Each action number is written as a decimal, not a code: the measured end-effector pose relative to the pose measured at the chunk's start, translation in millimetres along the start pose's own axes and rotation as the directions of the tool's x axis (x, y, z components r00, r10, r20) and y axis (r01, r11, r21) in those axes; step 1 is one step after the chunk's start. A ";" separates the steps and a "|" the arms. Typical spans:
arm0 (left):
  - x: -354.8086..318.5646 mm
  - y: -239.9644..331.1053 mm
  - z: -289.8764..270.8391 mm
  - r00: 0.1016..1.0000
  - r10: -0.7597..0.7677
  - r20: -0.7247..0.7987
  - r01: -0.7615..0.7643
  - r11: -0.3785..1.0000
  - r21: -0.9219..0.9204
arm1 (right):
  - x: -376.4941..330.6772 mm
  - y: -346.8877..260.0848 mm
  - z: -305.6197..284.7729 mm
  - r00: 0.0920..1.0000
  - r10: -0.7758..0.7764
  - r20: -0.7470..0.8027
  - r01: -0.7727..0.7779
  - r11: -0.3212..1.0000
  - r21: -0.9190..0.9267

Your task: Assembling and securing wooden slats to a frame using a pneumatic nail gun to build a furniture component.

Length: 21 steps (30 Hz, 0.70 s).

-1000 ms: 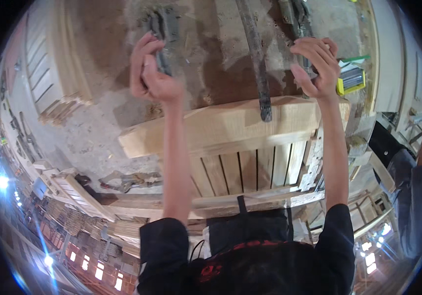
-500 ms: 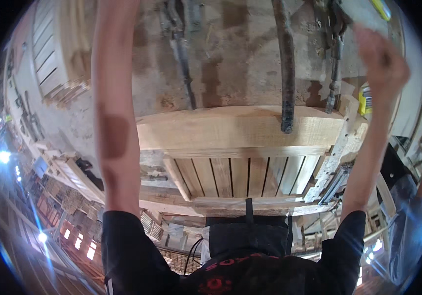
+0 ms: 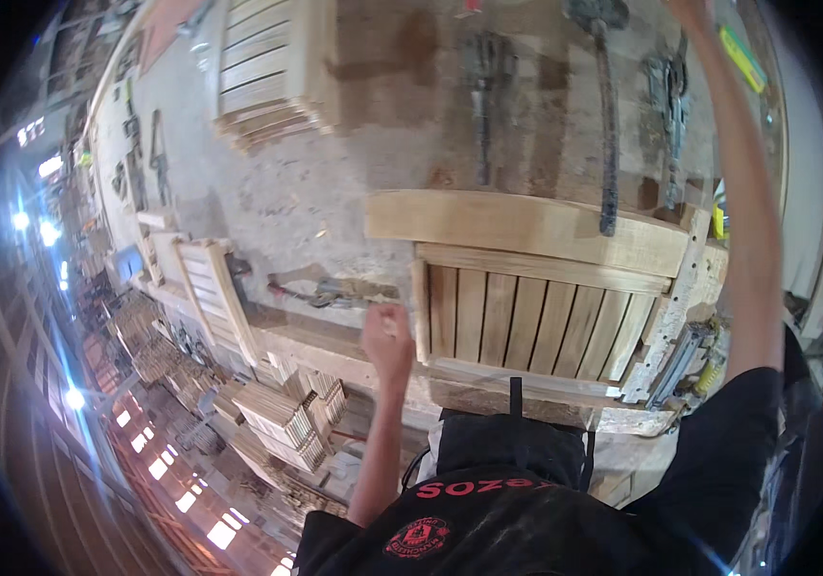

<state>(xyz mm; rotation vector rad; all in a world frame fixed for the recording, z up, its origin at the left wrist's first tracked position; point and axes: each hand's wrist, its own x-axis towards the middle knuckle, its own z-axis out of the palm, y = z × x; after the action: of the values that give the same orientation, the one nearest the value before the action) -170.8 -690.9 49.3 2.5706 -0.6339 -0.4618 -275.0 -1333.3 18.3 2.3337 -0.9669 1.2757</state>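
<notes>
My left hand (image 3: 387,336) is closed, fingers curled, beside the left end of a slatted wooden panel (image 3: 517,312); whatever lies in it, if anything, is hidden. Along the panel's far side runs a thick pale wooden beam (image 3: 526,223). A dark metal clamp-like tool (image 3: 339,290) lies just beyond my left hand. My right arm stretches far forward, and my right hand (image 3: 688,12) is cut off by the upper edge, its fingers out of sight. Under that arm's left side rests a metal clamp-like tool (image 3: 672,125). A long dark hammer-like tool (image 3: 607,125) reaches over the beam.
Another clamp-like tool (image 3: 482,106) lies on the worn bench top (image 3: 373,163). Stacked slatted panels (image 3: 262,72) stand at the far left. A yellow-green tool (image 3: 742,60) is at the far right. Bundled wood pieces (image 3: 277,422) sit below the bench's left edge.
My left arm has drawn back from far across the bench to the panel's left end. My right hand has moved farther forward. The whole view has shifted, showing more of the left side.
</notes>
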 end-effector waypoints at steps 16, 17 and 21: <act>-71.3 -101.0 11.2 0.976 0.048 0.214 -0.116 0.940 0.321 | -281.9 -257.2 -332.5 0.469 0.352 0.810 -0.398 0.903 -0.162; -70.6 -102.0 11.3 0.973 0.064 0.222 -0.132 0.942 0.309 | -280.9 -255.1 -330.4 0.485 0.335 0.807 -0.373 0.915 -0.156; -69.2 -98.8 13.0 0.992 0.066 0.108 -0.091 0.964 0.249 | -279.7 -227.9 -320.6 0.504 0.319 0.803 -0.351 0.925 -0.147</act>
<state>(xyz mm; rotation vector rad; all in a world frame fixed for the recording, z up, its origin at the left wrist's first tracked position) -199.4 -582.2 3.8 2.7620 -0.8781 -0.5131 -422.2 -875.8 -25.1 2.8916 -1.7500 0.1639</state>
